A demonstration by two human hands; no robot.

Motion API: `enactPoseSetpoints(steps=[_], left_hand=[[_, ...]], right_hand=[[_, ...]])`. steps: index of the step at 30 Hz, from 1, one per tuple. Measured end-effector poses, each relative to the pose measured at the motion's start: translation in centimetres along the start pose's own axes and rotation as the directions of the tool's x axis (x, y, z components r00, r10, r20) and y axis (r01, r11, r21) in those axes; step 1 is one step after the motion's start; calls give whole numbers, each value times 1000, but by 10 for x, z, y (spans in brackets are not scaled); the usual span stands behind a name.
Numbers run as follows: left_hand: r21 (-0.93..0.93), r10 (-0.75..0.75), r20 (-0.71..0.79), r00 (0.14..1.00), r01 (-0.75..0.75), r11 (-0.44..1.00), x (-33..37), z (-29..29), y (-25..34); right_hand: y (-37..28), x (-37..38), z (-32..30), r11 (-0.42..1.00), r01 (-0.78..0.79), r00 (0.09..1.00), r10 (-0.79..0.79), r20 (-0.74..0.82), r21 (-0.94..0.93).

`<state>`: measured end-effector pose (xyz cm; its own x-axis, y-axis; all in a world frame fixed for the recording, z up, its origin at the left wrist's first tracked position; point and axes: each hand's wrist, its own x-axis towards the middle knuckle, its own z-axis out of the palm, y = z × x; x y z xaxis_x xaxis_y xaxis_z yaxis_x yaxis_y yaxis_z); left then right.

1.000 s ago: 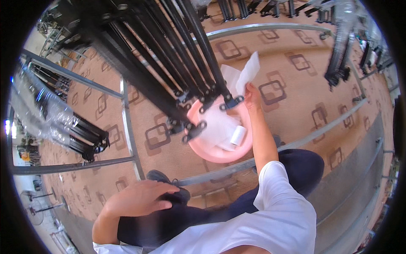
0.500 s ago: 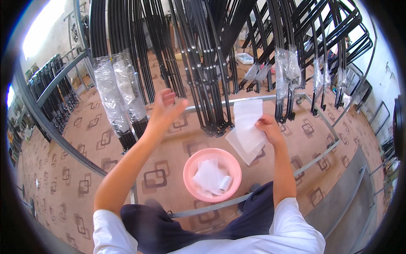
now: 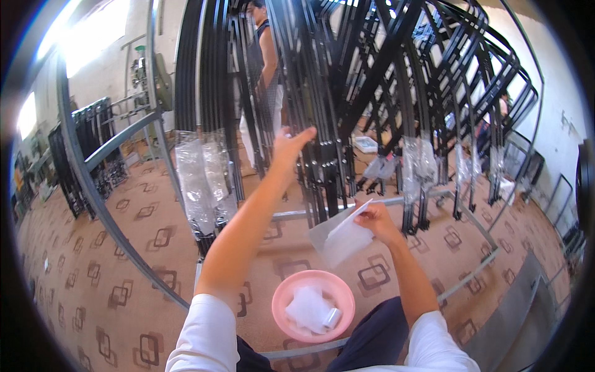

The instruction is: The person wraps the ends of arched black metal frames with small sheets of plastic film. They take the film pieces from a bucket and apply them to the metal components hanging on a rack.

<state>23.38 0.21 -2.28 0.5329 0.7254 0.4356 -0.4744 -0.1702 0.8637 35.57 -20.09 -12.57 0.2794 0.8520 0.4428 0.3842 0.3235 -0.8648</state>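
My left hand (image 3: pixel 291 149) is raised in front of the hanging black metal tubes (image 3: pixel 325 180), with its thumb stretched out to the right, apart from the fingers. The fingers are partly hidden, and nothing shows in them; whether they touch a tube I cannot tell. Lower and to the right, my right hand (image 3: pixel 379 223) pinches several thin, translucent white sheets (image 3: pixel 343 240), which droop to the left. Below them on the floor sits a pink basin (image 3: pixel 280 321), holding more white sheets (image 3: pixel 308 306) and a small pale roll (image 3: pixel 331 318).
Clear plastic wraps the lower parts of tubes at left (image 3: pixel 201 186) and right (image 3: pixel 416 161). A grey metal rack frame (image 3: pixel 102 186) stands to the left; its lower bar crosses the patterned floor. Beyond the tubes stands a person (image 3: pixel 268 56). A grey panel (image 3: pixel 505 316) lies at lower right.
My left hand has moved right, to the black tubes. My right hand has come lower and slightly left, tilting the sheets. The view has tipped up, bringing a person into sight.
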Motion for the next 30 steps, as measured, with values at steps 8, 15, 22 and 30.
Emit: enactPoseSetpoints(steps=[8,15,22,30], left_hand=[[141,65,-12,998,-63,988,-11,-2,9],[261,102,-54,993,-85,962,-20,-21,19],[891,789,274,550,-455,8,-61,-11,24],[754,466,574,674,-656,19,-95,-17,-35]], right_hand=[[47,20,14,956,105,993,-114,19,273],[68,25,7,953,153,985,-168,39,261],[98,3,-20,941,-17,995,51,-91,338],[153,-17,-23,932,-188,969,227,-94,309]])
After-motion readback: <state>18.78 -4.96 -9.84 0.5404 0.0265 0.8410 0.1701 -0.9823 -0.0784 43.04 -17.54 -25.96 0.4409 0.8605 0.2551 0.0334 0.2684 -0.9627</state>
